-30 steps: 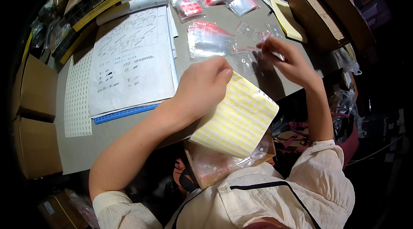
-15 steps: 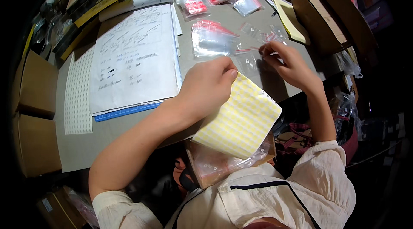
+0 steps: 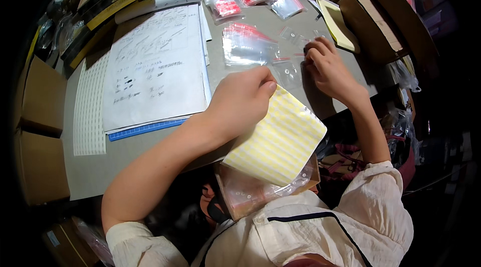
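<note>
My left hand [image 3: 245, 97] is closed, pinching the top corner of a sheet of yellow round stickers [image 3: 278, 139]. The sheet hangs tilted past the table's front edge, above an open cardboard box [image 3: 315, 176] of clear bags at my lap. At the right of the table my right hand [image 3: 329, 69] rests low with fingers bent down; its fingertips and anything under them are hidden. Beside it lies a small clear zip bag [image 3: 288, 74] with a round white sticker. Another small zip bag [image 3: 293, 36] lies just beyond, left of a fanned stack of red-edged zip bags [image 3: 245, 46].
Handwritten papers [image 3: 155, 76] lie on a blue board [image 3: 145, 129] at left, beside a white dotted sheet [image 3: 90, 111]. Packs of red-edged bags [image 3: 223, 6] lie at the back. A yellow pad [image 3: 338, 26] and cardboard boxes [image 3: 373, 21] stand at right; more boxes [image 3: 42, 101] flank the left.
My right hand has turned palm-down and lowered over the small bags, its fingers now covering the spot where they were pinching. The left hand and sticker sheet have hardly moved.
</note>
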Demonstrator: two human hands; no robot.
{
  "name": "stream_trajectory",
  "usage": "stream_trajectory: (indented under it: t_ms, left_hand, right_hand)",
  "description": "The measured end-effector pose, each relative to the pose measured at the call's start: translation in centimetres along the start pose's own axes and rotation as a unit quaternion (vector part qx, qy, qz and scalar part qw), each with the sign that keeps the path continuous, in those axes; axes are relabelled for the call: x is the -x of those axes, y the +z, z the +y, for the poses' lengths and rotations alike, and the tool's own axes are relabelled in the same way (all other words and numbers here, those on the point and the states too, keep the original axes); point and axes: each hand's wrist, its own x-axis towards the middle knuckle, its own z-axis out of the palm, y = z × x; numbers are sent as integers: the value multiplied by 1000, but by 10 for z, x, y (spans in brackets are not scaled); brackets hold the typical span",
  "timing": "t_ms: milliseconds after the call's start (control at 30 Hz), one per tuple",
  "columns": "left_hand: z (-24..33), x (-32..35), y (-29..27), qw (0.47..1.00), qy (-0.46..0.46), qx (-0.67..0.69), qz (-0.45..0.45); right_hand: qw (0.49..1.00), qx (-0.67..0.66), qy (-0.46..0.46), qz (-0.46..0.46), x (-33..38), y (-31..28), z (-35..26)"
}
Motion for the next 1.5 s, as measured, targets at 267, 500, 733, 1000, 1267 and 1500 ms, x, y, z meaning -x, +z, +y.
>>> stream_trajectory:
  t_ms: [267,500,733,1000,1267,1500]
  left_hand:
    - [4,2,-1,999,-5,-38,1]
    - [-3,3,4,1000,12,-22,19]
    - [5,4,0,1000,-10,-19,12]
    - [-4,-2,-6,998,-1,53,39]
    - [-8,-7,-5,989,39,119,78]
    - [-7,-9,-14,983,39,166,67]
  right_hand:
    - [968,-71,194,-143,-28,-22,37]
    - [976,-185,50,103,4,5,1]
    - [991,58,64,104,13,33,-7]
    - [991,-46,90,-90,5,43,25]
    - [997,0,68,-40,-9,27,35]
    - [995,-2,73,-65,0,40,46]
